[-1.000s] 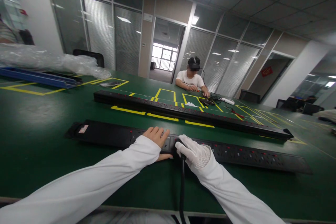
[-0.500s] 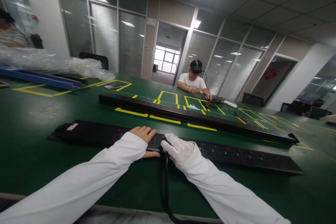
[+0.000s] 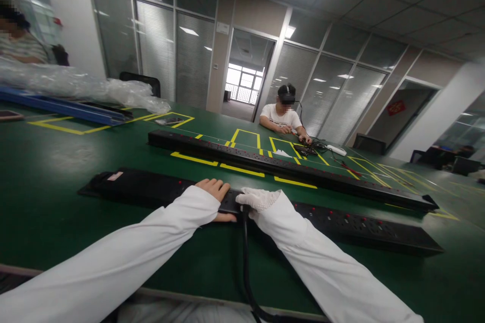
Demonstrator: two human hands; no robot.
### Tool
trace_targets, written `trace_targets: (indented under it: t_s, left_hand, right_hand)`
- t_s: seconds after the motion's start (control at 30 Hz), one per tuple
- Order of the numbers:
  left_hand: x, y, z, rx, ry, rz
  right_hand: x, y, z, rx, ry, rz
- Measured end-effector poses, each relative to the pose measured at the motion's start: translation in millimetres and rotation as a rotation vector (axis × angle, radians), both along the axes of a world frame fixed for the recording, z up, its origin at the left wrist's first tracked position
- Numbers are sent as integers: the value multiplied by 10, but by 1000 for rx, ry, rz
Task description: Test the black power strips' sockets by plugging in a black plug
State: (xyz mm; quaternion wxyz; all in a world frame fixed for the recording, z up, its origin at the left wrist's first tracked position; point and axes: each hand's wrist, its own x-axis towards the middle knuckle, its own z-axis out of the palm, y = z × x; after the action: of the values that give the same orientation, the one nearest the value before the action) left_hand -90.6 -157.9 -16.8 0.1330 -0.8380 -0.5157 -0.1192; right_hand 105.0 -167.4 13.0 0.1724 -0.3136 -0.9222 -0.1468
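Note:
A long black power strip point(image 3: 352, 224) with red-marked sockets lies across the near part of the green table, a pale label near its left end. My bare left hand point(image 3: 215, 193) grips the strip near its middle, fingers over the far edge and thumb along the near side. Just to the right, my gloved right hand point(image 3: 255, 201) is closed around the end of a thick black cable point(image 3: 246, 257) at the strip's face. The cable hangs down toward me over the table's near edge. The plug itself is hidden by the glove.
Beyond lies a second long black strip point(image 3: 273, 163) among yellow tape marks. Clear plastic wrap point(image 3: 125, 93) and blue rails point(image 3: 76, 111) are at the far left. Across the table a person point(image 3: 282, 113) in a headset handles cables; another person sits at the left edge.
The view has shifted slightly, moving the scene a little to the right. My right hand's fingers have closed down around the cable end. My left hand keeps its hold on the strip.

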Motion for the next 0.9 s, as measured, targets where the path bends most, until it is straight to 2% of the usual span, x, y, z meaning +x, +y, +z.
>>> trace_targets:
  t_s: [0.13, 0.27, 0.43, 0.7, 0.9]
  left_hand:
    - [2, -63, 17, 60, -8, 3]
    - [13, -122, 2, 123, -5, -24]
    - [79, -85, -90, 223, -37, -62]
    - [96, -56, -153, 273, -99, -139]
    - [188, -157, -104, 186, -75, -27]
  right_hand:
    - [-15, -132, -45, 197, -145, -37]
    - [-10, -237, -162, 328, -89, -26]
    - [68, -253, -291, 470, 26, -10]
    - [139, -264, -317, 441, 84, 70]
    - [150, -287, -393, 412, 123, 100]
